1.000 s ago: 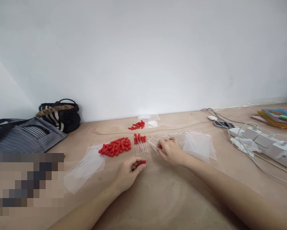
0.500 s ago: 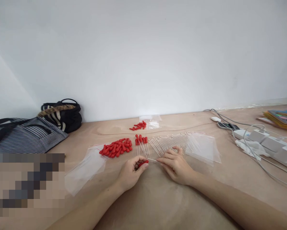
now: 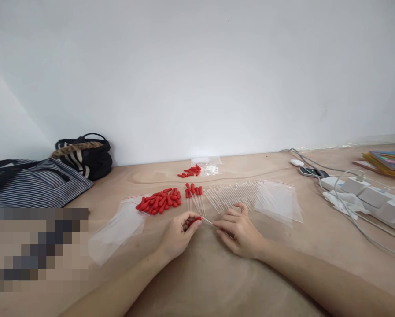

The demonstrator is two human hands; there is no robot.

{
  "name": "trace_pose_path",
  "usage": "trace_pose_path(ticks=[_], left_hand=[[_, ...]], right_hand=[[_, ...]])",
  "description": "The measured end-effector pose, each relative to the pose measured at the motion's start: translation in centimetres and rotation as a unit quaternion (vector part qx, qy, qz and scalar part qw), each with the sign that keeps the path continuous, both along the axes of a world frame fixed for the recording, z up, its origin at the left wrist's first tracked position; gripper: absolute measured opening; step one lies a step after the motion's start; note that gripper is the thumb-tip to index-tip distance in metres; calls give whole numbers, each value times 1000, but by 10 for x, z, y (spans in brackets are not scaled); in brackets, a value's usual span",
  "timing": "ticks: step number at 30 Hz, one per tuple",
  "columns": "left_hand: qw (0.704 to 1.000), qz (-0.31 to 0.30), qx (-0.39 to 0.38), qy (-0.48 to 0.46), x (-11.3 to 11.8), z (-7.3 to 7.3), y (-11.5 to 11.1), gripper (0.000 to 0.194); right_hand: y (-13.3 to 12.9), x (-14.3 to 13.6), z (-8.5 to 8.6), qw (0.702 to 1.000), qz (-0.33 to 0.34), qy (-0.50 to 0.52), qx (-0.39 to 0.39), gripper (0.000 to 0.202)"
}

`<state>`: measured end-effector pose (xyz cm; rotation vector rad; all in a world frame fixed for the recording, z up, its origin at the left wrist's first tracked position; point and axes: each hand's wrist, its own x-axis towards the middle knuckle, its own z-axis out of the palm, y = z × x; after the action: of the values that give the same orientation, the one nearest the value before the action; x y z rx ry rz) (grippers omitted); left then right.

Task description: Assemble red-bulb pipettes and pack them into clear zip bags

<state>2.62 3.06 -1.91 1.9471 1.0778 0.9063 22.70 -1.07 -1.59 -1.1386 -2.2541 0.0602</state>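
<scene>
Nearer the person than the red bulb pile [image 3: 159,201], the left hand [image 3: 178,234] grips a red bulb [image 3: 194,221]; the right hand [image 3: 237,230] pinches a clear tube [image 3: 208,221] meeting it.

Soft light makes the plain white wall [image 3: 204,132] glow most low in the middle. The small clear plastic bag [image 3: 211,169] shines, the thin clear tubes [image 3: 238,196] look faint, big blocky squares blur the bottom left, and the sides look stretched

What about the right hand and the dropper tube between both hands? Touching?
Touching: the head view shows the right hand holding one end of the dropper tube.
</scene>
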Motion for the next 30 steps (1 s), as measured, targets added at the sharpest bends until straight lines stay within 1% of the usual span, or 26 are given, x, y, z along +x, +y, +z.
trace_pose_path(ticks=[4,8,10,13,16,24,27,30], left_hand=[[1000,15,7,6,1,4,-3,18],[998,49,36,5,1,6,-5,19],[997,63,47,5,0,6,-5,19],[997,72,43,-2,-2,4,-4,21],[997,65,31,-13,-3,2,-4,20],[999,18,7,-38,-4,1,-4,18],[999,-1,1,-49,-2,2,-5,16],[999,-11,2,-46,0,3,-7,14]], right_hand=[[0,-3,-1,1000,-5,3,8,17],[0,-7,-2,1000,-1,2,18,15],[0,-8,-3,999,4,-1,34,14],[0,-9,-3,998,17,-9,67,15],[1,-6,-1,994,34,-21,100,17],[9,4,1,976,68,-72,195,26],[11,7,2,971,61,-88,213,29],[12,6,4,976,27,-71,206,26]])
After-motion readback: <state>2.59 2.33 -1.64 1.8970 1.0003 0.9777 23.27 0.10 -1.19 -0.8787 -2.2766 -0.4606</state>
